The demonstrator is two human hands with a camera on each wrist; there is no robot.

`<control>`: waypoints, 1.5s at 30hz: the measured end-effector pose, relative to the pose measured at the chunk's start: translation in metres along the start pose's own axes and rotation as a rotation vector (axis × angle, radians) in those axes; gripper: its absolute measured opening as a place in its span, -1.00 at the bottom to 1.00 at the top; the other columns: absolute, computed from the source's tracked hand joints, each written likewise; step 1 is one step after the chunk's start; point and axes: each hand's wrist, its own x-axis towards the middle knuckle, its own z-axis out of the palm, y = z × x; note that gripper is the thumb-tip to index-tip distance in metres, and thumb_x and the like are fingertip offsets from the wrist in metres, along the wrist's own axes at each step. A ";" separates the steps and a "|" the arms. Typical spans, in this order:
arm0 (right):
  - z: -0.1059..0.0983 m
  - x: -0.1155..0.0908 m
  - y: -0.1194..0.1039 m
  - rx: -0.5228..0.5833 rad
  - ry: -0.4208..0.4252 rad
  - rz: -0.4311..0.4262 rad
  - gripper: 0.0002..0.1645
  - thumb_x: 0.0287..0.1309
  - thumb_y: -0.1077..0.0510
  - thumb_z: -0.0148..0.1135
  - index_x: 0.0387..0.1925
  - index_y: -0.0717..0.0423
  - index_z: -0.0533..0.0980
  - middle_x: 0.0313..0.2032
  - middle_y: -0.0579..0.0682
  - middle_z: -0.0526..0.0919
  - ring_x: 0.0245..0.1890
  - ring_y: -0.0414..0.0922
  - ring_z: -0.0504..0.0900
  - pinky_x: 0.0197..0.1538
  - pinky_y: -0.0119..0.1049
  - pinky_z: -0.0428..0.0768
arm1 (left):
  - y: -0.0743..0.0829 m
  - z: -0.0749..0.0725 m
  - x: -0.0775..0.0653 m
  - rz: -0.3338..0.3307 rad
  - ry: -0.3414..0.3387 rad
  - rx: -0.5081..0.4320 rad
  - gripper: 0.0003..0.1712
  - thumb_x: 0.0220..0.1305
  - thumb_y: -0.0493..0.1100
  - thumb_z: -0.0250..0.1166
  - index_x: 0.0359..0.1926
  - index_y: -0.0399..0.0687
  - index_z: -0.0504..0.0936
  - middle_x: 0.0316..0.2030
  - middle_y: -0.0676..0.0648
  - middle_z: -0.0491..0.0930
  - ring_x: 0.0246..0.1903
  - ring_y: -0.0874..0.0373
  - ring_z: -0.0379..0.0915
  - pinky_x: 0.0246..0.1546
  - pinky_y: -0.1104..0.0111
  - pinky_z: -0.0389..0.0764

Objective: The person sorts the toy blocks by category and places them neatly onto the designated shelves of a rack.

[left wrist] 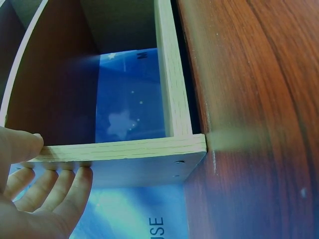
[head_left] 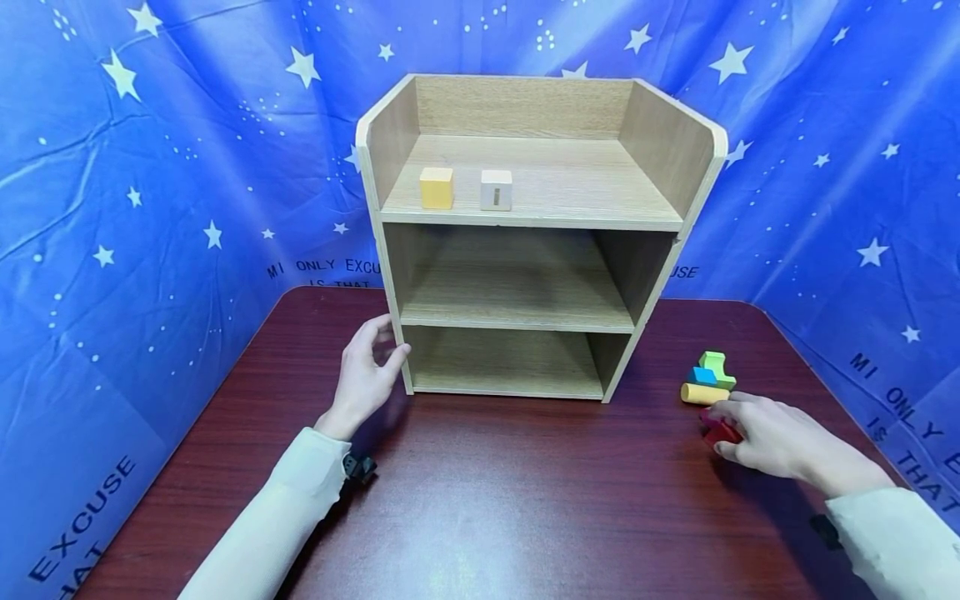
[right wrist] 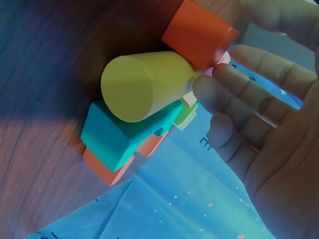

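Note:
My left hand (head_left: pixel 362 379) grips the side panel of a small wooden shelf (head_left: pixel 517 319), low down near the table. In the left wrist view the thumb (left wrist: pixel 22 145) lies at the panel's front edge, with the fingers (left wrist: pixel 55 191) against its outer face. At the right, my right hand (head_left: pixel 772 437) is at a red block (head_left: pixel 722 433), its fingers extended and apart. In the right wrist view these fingertips are close beside the red block (right wrist: pixel 199 34); whether they touch it I cannot tell. A yellow cylinder (right wrist: pixel 129 87) lies beside that block.
A yellow cube (head_left: pixel 437 188) and a white cube (head_left: pixel 496 191) with a dark mark sit on the shelf's top board. Blue (head_left: pixel 702 376) and green (head_left: pixel 716 367) blocks lie behind the cylinder on the dark red table (head_left: pixel 465 492). Blue starred cloth (head_left: pixel 150 217) surrounds the table.

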 end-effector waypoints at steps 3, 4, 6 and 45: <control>0.000 0.000 0.001 0.001 -0.006 0.006 -0.51 -0.17 -0.06 0.50 -0.15 0.03 0.62 -0.34 -0.16 0.48 -0.42 -0.18 0.41 -0.46 -0.25 0.42 | 0.000 -0.001 0.000 -0.006 -0.005 -0.004 -0.49 0.10 -0.45 0.35 0.11 -0.28 0.48 -0.11 -0.22 0.56 -0.16 -0.02 0.58 -0.22 0.28 0.70; 0.000 0.000 0.001 0.002 -0.007 0.007 -0.51 -0.17 -0.06 0.50 -0.16 0.04 0.62 -0.32 -0.13 0.51 -0.40 -0.15 0.46 -0.43 -0.19 0.49 | -0.001 -0.001 0.000 -0.008 -0.006 -0.008 -0.49 0.10 -0.44 0.35 0.11 -0.26 0.49 -0.11 -0.21 0.57 -0.16 -0.01 0.58 -0.21 0.30 0.70; 0.000 0.000 0.002 0.005 -0.011 0.007 -0.50 -0.18 -0.07 0.50 -0.16 0.06 0.62 -0.27 -0.05 0.56 -0.34 -0.07 0.54 -0.36 -0.03 0.58 | -0.001 -0.001 -0.001 -0.010 -0.007 -0.007 -0.49 0.10 -0.44 0.35 0.11 -0.25 0.49 -0.11 -0.20 0.57 -0.16 0.00 0.58 -0.21 0.32 0.70; 0.017 0.005 0.005 0.346 0.082 -0.088 -0.60 -0.10 0.12 0.50 -0.18 0.15 0.61 -0.39 -0.22 0.53 -0.44 -0.34 0.43 -0.43 -0.43 0.50 | 0.038 -0.006 0.000 -0.004 -0.010 -0.011 -0.52 0.06 -0.56 0.30 0.06 -0.46 0.46 -0.16 -0.36 0.55 -0.17 -0.18 0.57 -0.19 0.14 0.70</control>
